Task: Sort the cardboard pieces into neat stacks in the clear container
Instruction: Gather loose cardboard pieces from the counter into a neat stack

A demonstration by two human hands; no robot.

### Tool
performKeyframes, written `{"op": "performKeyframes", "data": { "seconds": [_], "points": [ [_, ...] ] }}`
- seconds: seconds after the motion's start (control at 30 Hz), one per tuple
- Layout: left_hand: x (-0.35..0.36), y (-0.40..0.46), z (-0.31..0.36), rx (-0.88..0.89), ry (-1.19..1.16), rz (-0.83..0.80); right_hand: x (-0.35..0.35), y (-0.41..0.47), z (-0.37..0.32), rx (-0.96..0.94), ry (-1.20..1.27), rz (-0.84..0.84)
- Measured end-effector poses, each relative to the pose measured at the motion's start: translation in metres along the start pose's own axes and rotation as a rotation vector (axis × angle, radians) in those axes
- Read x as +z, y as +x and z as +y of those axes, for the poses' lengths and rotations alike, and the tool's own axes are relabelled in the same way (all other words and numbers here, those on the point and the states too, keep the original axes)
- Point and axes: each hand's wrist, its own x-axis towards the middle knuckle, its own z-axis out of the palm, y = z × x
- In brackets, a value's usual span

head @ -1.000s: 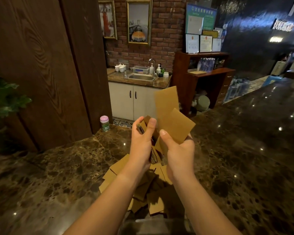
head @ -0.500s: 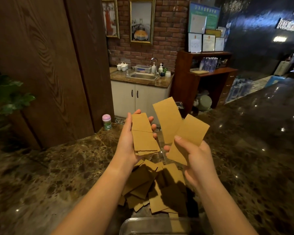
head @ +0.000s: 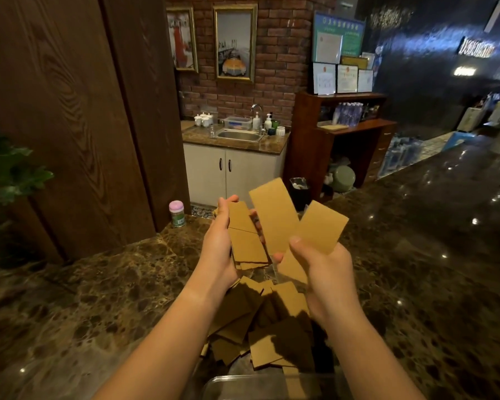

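Here, both hands are raised above a dark marble counter [head: 98, 298], each gripping cardboard. The left hand [head: 218, 249] cradles a small stack of cardboard pieces [head: 247, 241] in its palm, thumb along the left edge and fingertips curling round the far and right edges; the top pieces sit slightly offset, one overlapping the next. The right hand [head: 324, 272] pinches two longer cardboard strips [head: 274, 215] that fan apart: one rises upright, leaning a little to the left, the other [head: 321, 230] tilts to the right, with the thumb pressed across its lower face. The two held groups are near one another but apart. Below the hands, a loose pile of cardboard pieces [head: 260, 321] lies unsorted on the counter, overlapping at varied angles and partly shaded by the forearms. The rim of the clear container [head: 243, 381] shows at the bottom edge, nearest the viewer, just beside the pile; at least one piece [head: 295, 382] lies in or over it, though which cannot be told. A small pink-lidded jar [head: 176, 213] stands at the far left end of the counter, well apart from the pile.
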Motion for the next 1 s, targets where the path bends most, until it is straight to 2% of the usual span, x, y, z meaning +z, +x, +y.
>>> {"op": "performKeyframes", "data": {
  "seconds": [0.03, 0.1, 0.17, 0.23, 0.3, 0.37, 0.47, 0.53, 0.63, 0.7, 0.77, 0.87, 0.93, 1.0],
  "points": [
    [-0.001, -0.002, -0.001, 0.002, -0.016, -0.043, 0.000, 0.002, -0.005, 0.130, 0.152, -0.015],
    [-0.003, -0.003, -0.005, 0.063, 0.010, -0.083, 0.000, 0.005, -0.009, 0.295, 0.238, -0.065],
    [-0.001, -0.003, -0.007, 0.113, 0.012, -0.069, 0.002, 0.007, -0.004, 0.295, 0.225, -0.117],
    [0.002, -0.002, -0.007, 0.103, -0.009, -0.035, 0.002, 0.007, 0.003, 0.146, 0.144, -0.110],
    [0.003, -0.001, -0.002, 0.015, -0.030, -0.025, -0.005, 0.011, 0.005, -0.124, -0.050, -0.114],
    [0.001, -0.003, 0.005, -0.104, -0.005, -0.071, -0.014, 0.019, 0.004, -0.354, -0.206, -0.259],
    [-0.005, -0.008, 0.012, -0.256, 0.129, -0.160, -0.026, 0.030, 0.001, -0.599, -0.449, -0.463],
    [-0.010, -0.010, 0.012, -0.327, 0.171, -0.237, -0.032, 0.038, -0.003, -0.701, -0.604, -0.483],
    [-0.015, -0.009, 0.011, -0.395, 0.214, -0.276, -0.034, 0.045, -0.006, -0.743, -0.701, -0.455],
    [-0.018, -0.007, 0.012, -0.344, 0.206, -0.275, -0.036, 0.048, -0.003, -0.691, -0.728, -0.417],
    [-0.020, -0.007, 0.013, -0.254, 0.127, -0.276, -0.038, 0.050, 0.002, -0.495, -0.658, -0.311],
    [-0.020, -0.008, 0.012, -0.177, -0.057, -0.311, -0.039, 0.046, 0.007, -0.080, -0.262, -0.156],
    [-0.020, -0.007, 0.009, -0.121, -0.070, -0.291, -0.035, 0.042, 0.009, 0.133, 0.084, -0.225],
    [-0.019, -0.008, 0.005, -0.083, -0.037, -0.301, -0.029, 0.038, 0.008, 0.250, 0.265, -0.271]
  ]
}}
